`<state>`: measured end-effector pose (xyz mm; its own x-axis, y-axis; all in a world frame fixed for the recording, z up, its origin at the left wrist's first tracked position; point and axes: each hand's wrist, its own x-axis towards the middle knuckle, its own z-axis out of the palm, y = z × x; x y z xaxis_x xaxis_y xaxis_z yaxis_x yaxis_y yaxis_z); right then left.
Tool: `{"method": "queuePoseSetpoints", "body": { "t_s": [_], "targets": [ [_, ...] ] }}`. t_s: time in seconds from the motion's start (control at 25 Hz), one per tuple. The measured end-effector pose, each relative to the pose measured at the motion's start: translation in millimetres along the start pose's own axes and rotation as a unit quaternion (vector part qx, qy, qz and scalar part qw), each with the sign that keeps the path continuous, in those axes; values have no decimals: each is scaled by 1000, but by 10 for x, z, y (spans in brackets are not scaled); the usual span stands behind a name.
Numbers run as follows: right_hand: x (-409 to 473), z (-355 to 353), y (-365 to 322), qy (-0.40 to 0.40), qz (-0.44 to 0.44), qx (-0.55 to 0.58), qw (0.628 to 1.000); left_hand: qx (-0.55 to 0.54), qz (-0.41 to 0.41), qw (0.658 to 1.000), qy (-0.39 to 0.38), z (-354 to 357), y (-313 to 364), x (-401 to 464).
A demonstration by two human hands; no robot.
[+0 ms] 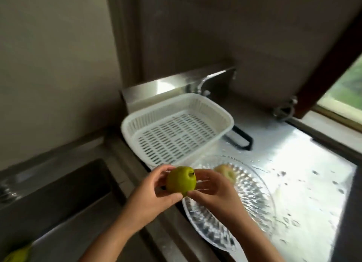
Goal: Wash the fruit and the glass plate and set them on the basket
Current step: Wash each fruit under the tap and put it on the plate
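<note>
Green apple (181, 181) between both hands (186, 193)

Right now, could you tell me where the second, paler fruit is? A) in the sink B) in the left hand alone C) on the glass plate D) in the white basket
C: the paler fruit lies on the glass plate, behind the right hand, while both hands hold the green fruit and the white basket holds nothing.

A single head-worn camera looks forward and down, close over the worktop (305, 183). It faces the far corner (wide-angle, edges bowed), the sink (58, 199) at left.
</note>
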<state>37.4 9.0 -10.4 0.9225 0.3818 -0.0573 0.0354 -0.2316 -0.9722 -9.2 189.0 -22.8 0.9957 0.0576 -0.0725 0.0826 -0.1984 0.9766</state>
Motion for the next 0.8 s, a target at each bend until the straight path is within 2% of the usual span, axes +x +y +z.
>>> {"method": "queuePoseSetpoints", "body": {
  "t_s": [0.12,0.24,0.48,0.8],
  "targets": [
    [-222,-431,234,96,30,-45,994,44,-1,997,-67,578,-30,221],
    [-341,-562,455,131,78,-72,986,138,11,987,-81,853,-158,332],
    [-331,-513,767,166,122,-73,976,177,-27,978,-105,982,-341,444],
    [-279,-542,762,166,131,-87,974,142,-31,982,-121,889,-356,485]
  ]
}}
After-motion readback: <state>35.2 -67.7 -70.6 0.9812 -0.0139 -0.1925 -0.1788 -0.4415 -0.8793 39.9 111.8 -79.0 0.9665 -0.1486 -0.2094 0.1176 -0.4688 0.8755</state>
